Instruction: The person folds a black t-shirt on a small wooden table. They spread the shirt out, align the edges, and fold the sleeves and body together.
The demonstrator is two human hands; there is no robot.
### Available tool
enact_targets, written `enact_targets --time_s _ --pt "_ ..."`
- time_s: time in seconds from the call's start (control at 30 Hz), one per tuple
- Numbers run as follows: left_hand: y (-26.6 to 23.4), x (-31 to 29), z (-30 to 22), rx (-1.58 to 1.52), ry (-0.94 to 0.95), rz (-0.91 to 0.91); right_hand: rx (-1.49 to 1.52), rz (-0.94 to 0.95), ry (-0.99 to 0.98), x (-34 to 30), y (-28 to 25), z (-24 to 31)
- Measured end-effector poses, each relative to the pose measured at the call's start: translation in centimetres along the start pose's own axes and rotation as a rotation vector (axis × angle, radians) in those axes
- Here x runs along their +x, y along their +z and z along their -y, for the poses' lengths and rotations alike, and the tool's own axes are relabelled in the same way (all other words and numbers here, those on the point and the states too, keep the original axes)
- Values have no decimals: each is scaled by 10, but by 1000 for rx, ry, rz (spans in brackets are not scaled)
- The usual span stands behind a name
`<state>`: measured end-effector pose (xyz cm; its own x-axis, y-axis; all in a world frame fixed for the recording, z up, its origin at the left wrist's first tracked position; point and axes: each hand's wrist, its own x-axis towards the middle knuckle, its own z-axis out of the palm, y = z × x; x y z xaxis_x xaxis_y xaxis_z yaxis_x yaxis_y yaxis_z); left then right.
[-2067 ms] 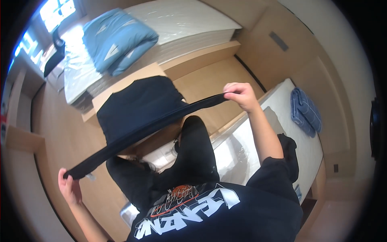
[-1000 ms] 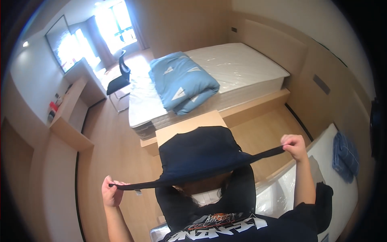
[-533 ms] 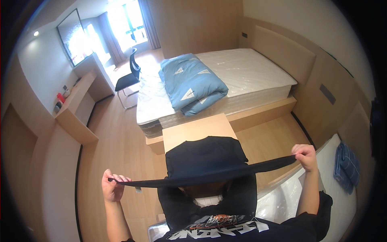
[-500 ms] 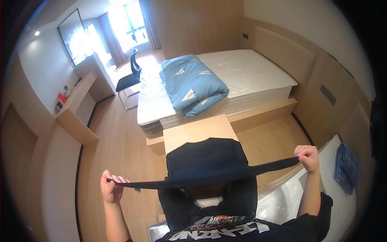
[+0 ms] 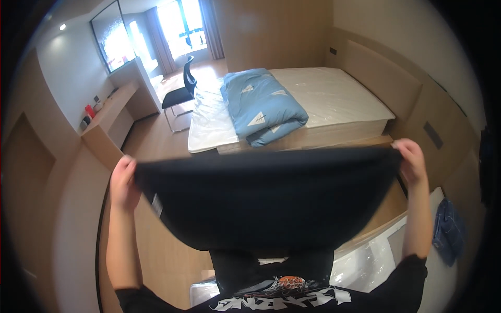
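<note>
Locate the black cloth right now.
Head view, centre: the black cloth is spread between the left hand and the right hand, one at each upper corner, below the folded blue quilt in the picture.

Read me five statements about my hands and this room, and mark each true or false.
1. Your left hand and right hand both grip the cloth. True.
2. The chair stands left of the mattress in the picture. True.
3. The quilt lies on the chair. False: the quilt lies on the mattress.
4. The tag is nearer your right hand. False: the tag is nearer your left hand.
5. The cloth is bunched into a ball. False: it is spread between your hands.
</note>
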<state>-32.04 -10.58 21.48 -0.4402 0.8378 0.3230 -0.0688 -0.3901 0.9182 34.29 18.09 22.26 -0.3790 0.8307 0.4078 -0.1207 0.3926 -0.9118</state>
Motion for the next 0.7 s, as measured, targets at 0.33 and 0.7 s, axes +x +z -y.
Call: enact_targets --time_s 0.33,0.7 --pt "38 44 -74 -117 322 79 218 61 -276 53 25 75" --pt "14 -57 -73 -75 355 138 184 200 -191 -46 -5 59"
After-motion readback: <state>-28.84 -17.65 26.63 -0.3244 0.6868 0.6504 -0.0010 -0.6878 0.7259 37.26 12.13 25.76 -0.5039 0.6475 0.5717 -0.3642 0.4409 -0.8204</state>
